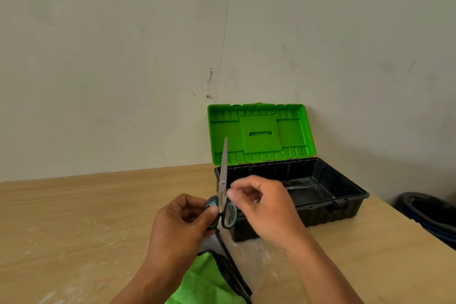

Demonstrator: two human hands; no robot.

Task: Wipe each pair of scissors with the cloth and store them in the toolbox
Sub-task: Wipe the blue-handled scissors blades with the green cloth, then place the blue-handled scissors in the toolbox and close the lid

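Fingers of the left hand (180,224) were clamped on one loop of the scissors (223,175), held tip-up before the open toolbox (320,215); the right hand (266,210) curled at the other loop, grip unclear. The cloth (197,281) lay on the bench (98,205) below: wiping should run pivot-to-tip

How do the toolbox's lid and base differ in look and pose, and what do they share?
The lid is bright green; the base is black. The lid stands upright near the wall; the base lies flat on the table. The lid is shallow; the base is a deeper tub. Both are ribbed plastic, joined along the back edge.
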